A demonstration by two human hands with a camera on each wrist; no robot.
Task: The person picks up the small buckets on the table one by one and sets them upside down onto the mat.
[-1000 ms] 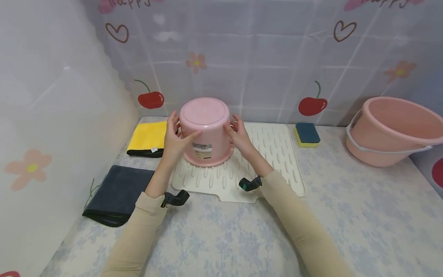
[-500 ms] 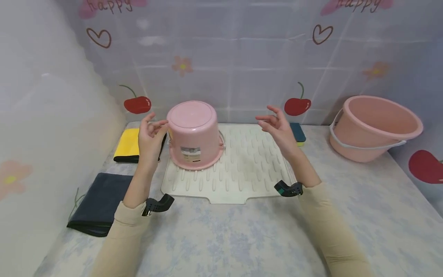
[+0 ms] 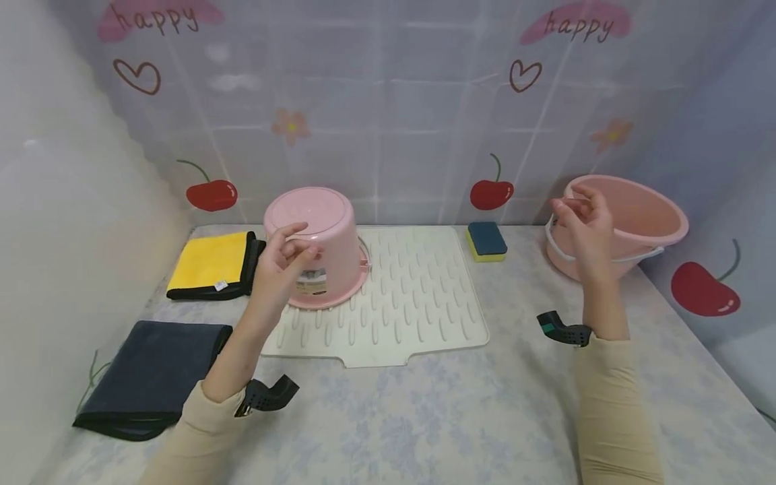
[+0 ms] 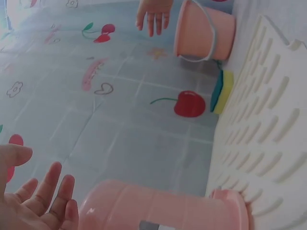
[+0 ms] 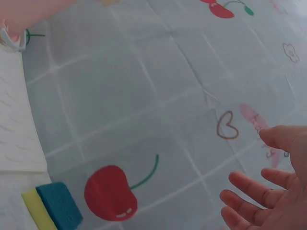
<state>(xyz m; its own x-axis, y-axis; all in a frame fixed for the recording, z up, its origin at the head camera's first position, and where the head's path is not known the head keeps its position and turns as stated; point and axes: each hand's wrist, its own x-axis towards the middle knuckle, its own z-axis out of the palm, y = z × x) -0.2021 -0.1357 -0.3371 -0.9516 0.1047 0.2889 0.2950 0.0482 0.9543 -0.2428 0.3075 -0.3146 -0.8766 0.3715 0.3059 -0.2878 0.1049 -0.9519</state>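
A pink bucket (image 3: 333,259) stands upside down on the left part of a white ribbed drying mat (image 3: 418,289), its label facing front. My left hand (image 3: 281,273) is raised in front of that bucket with fingers loosely bent, holding nothing; in the left wrist view its fingers are apart from the bucket's wall. My right hand (image 3: 588,229) hovers before a second pink bucket (image 3: 636,209), which is upright with a white handle. Nothing is in the right hand, and its fingers are spread in the right wrist view. Whether it touches the upright bucket cannot be told from the head view.
A blue and yellow sponge (image 3: 487,241) lies right of the mat, near the back wall. On the left are a folded yellow cloth (image 3: 209,263) with black edging and a folded dark grey cloth (image 3: 157,367). Walls stand behind and at both sides.
Both hands have let go of the upside-down bucket. The right hand has moved right to the upright bucket, while the left has drawn back slightly. The head view has shifted to the right.
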